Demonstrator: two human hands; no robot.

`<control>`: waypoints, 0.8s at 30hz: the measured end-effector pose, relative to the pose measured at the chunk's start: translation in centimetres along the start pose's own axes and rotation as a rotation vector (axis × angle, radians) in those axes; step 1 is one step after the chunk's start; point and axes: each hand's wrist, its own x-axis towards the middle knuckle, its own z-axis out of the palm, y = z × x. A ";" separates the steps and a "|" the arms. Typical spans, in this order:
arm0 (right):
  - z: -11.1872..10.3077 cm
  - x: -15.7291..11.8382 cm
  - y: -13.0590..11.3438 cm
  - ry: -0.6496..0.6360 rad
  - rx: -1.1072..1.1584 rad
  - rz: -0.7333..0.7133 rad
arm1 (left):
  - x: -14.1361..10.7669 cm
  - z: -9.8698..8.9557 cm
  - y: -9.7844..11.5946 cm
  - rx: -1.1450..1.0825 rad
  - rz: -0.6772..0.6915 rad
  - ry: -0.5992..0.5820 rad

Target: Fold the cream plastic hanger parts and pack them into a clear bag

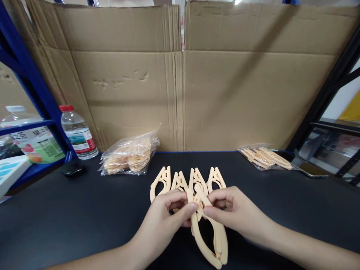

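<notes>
Black desk (pixel 84 221), cardboard (pixel 126 82) behind: one clip (pixel 223 240), pinched twice

The clip is front and centre, before a row of clips (pixel 191 177). Fingers of the left hand (pixel 165 215) grasp its left prong (pixel 190 197); those of the right hand (pixel 236 210) grasp the right prong (pixel 203 195). Whether its lower end rests on the desk cannot be told. Both grips are near the top, so an uneven twist could swing the unheld lower part sideways. Forcing the prongs apart might strain the clip, and a thumb sliding on its smooth face could let it drop. Knuckles are close to the row; a forward push could knock it askew. The left bag (pixel 129 155) and right bag (pixel 264 157) lie well apart, probably safe.
</notes>
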 end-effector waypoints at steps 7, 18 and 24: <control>-2.6 0.5 -0.6 0.089 0.029 0.005 | 0.0 -1.1 0.0 0.163 0.193 0.061; -12.0 0.8 5.6 0.336 -0.074 0.313 | -0.7 -6.5 -2.1 0.858 0.552 0.125; -11.3 0.6 5.7 0.371 -0.442 0.280 | -0.7 -6.8 -3.0 0.974 0.648 0.080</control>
